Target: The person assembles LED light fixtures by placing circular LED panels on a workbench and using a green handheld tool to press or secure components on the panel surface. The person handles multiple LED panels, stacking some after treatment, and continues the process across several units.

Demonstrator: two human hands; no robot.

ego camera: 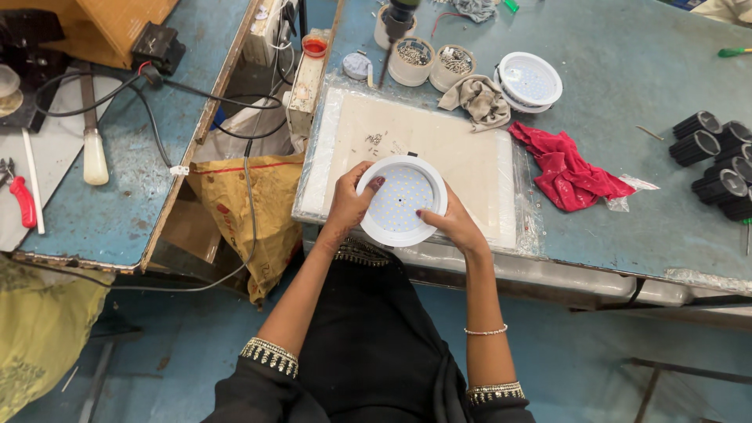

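Both hands, left hand and right hand, fingers curled pinching round white LED downlight rim at frame centre; diode board seated, uncovered; finished lamps stacked upper right.

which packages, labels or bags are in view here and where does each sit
Yellow sack: hangs crumpled in the gap between the two tables, left of the left hand, with red print.
Clear plastic wrapper: lies crumpled on the blue table, beside the red cloth.
White tag: small, clipped on a black cable at the left table's edge.
No screens or signs show.
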